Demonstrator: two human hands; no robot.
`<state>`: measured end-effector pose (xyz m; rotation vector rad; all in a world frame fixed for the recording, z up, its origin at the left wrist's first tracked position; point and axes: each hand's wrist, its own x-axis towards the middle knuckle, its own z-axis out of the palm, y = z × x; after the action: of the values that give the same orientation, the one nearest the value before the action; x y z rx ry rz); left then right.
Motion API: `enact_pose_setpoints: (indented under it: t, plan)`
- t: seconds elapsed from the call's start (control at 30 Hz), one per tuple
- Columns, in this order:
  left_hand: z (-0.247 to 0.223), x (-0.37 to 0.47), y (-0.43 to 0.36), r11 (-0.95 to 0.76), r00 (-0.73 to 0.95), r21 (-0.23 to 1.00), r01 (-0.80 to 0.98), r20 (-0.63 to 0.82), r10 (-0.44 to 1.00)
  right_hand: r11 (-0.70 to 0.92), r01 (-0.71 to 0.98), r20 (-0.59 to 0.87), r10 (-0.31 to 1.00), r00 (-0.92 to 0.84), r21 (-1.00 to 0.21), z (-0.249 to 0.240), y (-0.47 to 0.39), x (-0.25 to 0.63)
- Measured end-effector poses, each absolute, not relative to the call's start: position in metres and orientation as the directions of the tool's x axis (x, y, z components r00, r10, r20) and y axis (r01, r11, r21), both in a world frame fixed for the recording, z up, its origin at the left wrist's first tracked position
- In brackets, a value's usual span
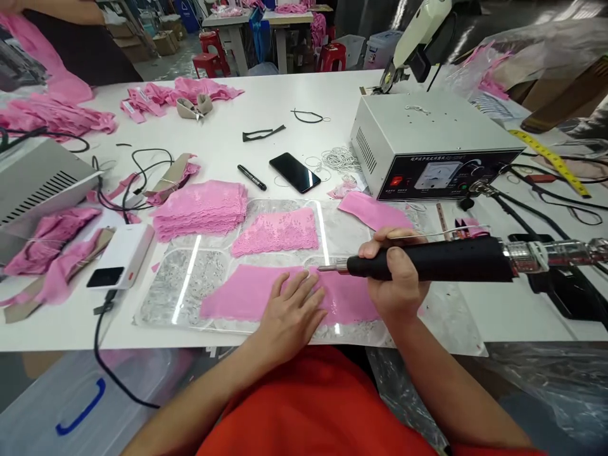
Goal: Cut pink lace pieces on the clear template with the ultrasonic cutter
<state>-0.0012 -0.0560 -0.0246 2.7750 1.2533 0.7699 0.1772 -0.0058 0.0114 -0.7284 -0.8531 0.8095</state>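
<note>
My left hand [297,311] lies flat with its fingers spread on a pink fabric piece [240,294], pressing it against the clear-covered mat [164,304]. In my right hand [398,278] is a black-handled ultrasonic welding tool [451,258], fingers wrapped round its grip. Its slim metal tip points left and reaches over the pink fabric, just above my left fingertips; whether it touches the cloth I cannot tell. Behind my hands lie a pink lace piece [278,231] and a stack of pink lace pieces [202,209]. A plain pink piece [375,211] rests beyond my right hand.
A grey control box [437,145] with a dial stands at the back right, cables running from it. A phone [294,172], a marker [251,177] and a white power bank [122,256] lie about. Pink fabric heaps [52,117] cover the left. A person [76,38] stands across the table.
</note>
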Motion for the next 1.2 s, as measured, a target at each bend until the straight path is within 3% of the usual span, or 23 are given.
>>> enact_pose_setpoints:
  t: [1.2]
  plan:
    - [-0.0264, 0.0014, -0.0588, -0.635, 0.524, 0.191, 0.749, 0.416, 0.743, 0.506, -0.282, 0.399, 0.844, 0.358, -0.815, 0.0033, -0.0039, 0.1714]
